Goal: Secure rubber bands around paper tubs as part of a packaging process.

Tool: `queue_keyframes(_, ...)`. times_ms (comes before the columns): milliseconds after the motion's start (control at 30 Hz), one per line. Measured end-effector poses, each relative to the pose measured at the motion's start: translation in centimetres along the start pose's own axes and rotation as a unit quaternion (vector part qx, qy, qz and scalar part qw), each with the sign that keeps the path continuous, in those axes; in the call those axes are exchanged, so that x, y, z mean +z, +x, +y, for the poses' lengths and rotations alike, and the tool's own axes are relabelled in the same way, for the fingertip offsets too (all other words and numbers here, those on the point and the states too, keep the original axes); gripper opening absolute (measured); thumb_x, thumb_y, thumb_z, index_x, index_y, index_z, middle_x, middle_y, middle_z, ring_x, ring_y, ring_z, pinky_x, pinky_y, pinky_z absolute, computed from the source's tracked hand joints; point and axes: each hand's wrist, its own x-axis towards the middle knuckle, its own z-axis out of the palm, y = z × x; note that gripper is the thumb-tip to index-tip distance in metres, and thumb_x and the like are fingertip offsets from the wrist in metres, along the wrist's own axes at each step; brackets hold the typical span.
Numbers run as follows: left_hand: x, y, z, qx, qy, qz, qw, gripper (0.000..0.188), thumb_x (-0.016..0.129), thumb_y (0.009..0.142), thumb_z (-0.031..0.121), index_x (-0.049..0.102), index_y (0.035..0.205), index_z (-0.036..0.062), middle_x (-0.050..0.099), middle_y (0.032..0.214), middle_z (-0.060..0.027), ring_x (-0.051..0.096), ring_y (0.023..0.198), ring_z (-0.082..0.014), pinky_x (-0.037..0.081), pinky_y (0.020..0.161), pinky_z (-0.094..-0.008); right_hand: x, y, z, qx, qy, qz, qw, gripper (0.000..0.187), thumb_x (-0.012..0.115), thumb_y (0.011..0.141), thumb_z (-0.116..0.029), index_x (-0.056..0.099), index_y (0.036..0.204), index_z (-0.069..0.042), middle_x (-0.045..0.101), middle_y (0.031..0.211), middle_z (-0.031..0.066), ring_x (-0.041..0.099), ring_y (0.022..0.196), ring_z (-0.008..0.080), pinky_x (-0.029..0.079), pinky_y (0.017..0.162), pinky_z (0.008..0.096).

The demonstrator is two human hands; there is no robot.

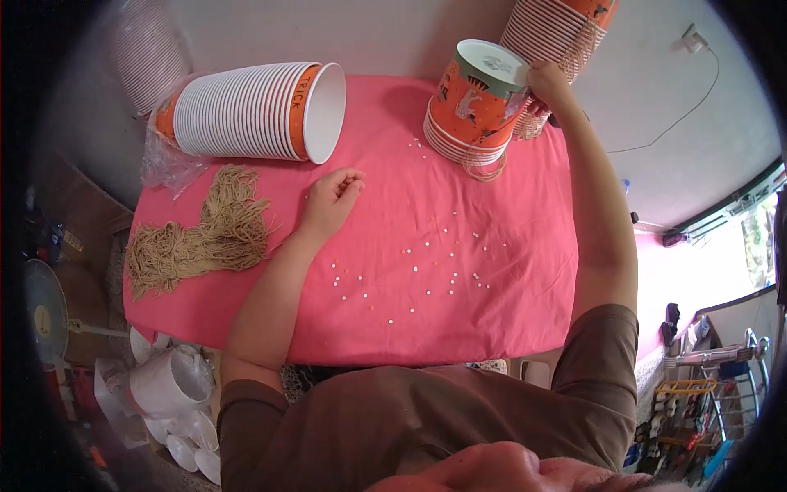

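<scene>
A short stack of orange printed paper buckets stands upside down at the back right of the table. Its white base with a green band faces up. My right hand is closed at the upper right side of the top bucket; its fingertips are partly hidden. A loop of twisted cord hangs at the stack's lower rim. My left hand rests on the pink cloth with fingers curled in, and nothing shows in it. Left of that forearm lies a heap of tan cords.
A long nested stack of paper buckets lies on its side at the back left, partly in clear plastic. Another tall stack rises behind the right hand. Small white and orange dots are scattered over the pink cloth. A fan stands left.
</scene>
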Motion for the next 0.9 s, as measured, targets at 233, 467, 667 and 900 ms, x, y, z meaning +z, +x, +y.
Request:
queue_keyframes(233, -0.2, -0.1, 0.5, -0.004, -0.002, -0.003, 1.0, 0.017, 0.054, 0.092, 0.005, 0.061, 0.107, -0.0018, 0.066, 0.09, -0.0043, 0.062, 0.083, -0.0089, 0.051, 0.075, -0.0228, -0.6, -1.9, -2.3, 0.126, 0.212, 0.041, 0.968, 0.025, 0.05, 0.081, -0.014, 0.063, 0.091, 0.005, 0.065, 0.077, 0.0278, 0.068, 0.07, 0.0389, 0.056, 0.062, 0.0456)
queue_keyframes(467, -0.1, 0.0, 0.1, -0.003, -0.006, -0.001, 1.0, 0.017, 0.054, 0.092, 0.005, 0.061, 0.107, -0.0013, 0.065, 0.088, -0.0033, 0.061, 0.082, -0.0088, 0.05, 0.075, -0.023, 0.1, -1.7, -2.0, 0.121, 0.15, 0.059, 0.979, 0.026, 0.05, 0.084, -0.017, 0.063, 0.082, 0.006, 0.064, 0.088, 0.0307, 0.065, 0.087, 0.0404, 0.053, 0.076, 0.0441)
queue_keyframes(667, -0.2, 0.0, -0.2, -0.003, -0.003, -0.003, 1.0, 0.016, 0.054, 0.092, 0.004, 0.061, 0.106, -0.0009, 0.066, 0.088, -0.0029, 0.061, 0.081, -0.0088, 0.05, 0.075, -0.0232, -1.5, -3.1, -3.7, 0.143, 0.217, -0.008, 0.966, 0.033, 0.053, 0.085, -0.021, 0.065, 0.08, 0.009, 0.066, 0.073, 0.0248, 0.068, 0.061, 0.0347, 0.056, 0.056, 0.0428)
queue_keyframes(900, -0.2, -0.3, 0.5, -0.002, 0.007, 0.002, 1.0, 0.016, 0.054, 0.092, 0.004, 0.062, 0.106, -0.0001, 0.066, 0.089, -0.0029, 0.062, 0.081, -0.0086, 0.051, 0.074, -0.0228, -2.7, -2.0, -4.8, 0.175, 0.218, -0.081, 0.957, 0.034, 0.039, 0.089, -0.016, 0.059, 0.076, 0.009, 0.06, 0.06, 0.0207, 0.065, 0.049, 0.0318, 0.053, 0.042, 0.0411)
